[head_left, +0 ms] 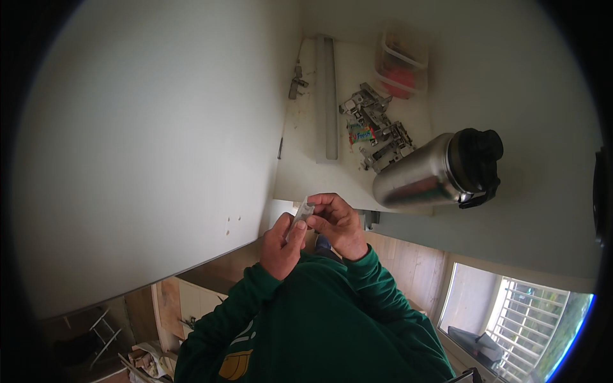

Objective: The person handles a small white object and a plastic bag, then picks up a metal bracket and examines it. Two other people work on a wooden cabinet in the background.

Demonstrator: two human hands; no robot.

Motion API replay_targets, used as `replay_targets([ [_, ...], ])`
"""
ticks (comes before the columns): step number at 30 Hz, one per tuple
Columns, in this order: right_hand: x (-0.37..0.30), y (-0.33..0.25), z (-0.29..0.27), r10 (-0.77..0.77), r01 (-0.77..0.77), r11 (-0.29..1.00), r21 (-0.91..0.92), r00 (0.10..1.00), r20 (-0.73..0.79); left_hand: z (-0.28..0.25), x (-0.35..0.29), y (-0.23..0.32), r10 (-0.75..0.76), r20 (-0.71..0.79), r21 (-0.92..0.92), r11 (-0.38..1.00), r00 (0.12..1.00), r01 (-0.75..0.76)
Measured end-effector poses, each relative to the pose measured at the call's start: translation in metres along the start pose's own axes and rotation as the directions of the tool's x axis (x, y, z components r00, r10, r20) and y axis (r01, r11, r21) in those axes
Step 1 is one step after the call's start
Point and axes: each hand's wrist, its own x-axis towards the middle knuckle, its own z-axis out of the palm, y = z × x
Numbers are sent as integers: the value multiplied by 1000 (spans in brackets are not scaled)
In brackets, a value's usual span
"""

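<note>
My left hand and my right hand meet in front of my chest, at the near edge of the cabinet shelf. Between them is a small, pale, see-through strip-like piece, perhaps plastic; its exact kind is unclear. The left thumb presses along its lower part, while the right fingertips pinch its upper end. Beyond the hands, a pile of metal cabinet hinges lies on the shelf, with a small colourful packet among them. A steel flask with a black lid is right of the pile.
A long grey bar lies on the shelf, with a loose metal fitting to its left. Clear plastic tubs, one holding something red, stand at the back. Large white panels rise at left and right. A barred window is lower right.
</note>
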Motion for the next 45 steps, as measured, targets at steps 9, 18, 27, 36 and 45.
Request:
replay_targets([
  [9, 1, -1, -1, 10, -11, 999, 33, 1000, 20, 2, 2, 7, -27, -11, -26, 999, 1000, 26],
  [18, 4, -1, -3, 7, -7, 1000, 16, 1000, 9, 1, 5, 10, -73, -4, -27, 997, 997, 72],
  [27, 3, 0, -2, 5, -5, 1000, 4, 1000, 17, 1, 4, 14, -152, -5, -55, 987, 988, 152],
  [36, 1, 2, -5, -7, 6, 999, 54, 1000, 26, 0, 1, 12, -77, 56, -66, 995, 995, 81],
  [45, -3, -2, -4, 24, -22, 999, 48, 999, -22, 2, -5, 9, -54, 114, -140, 988, 992, 70],
])
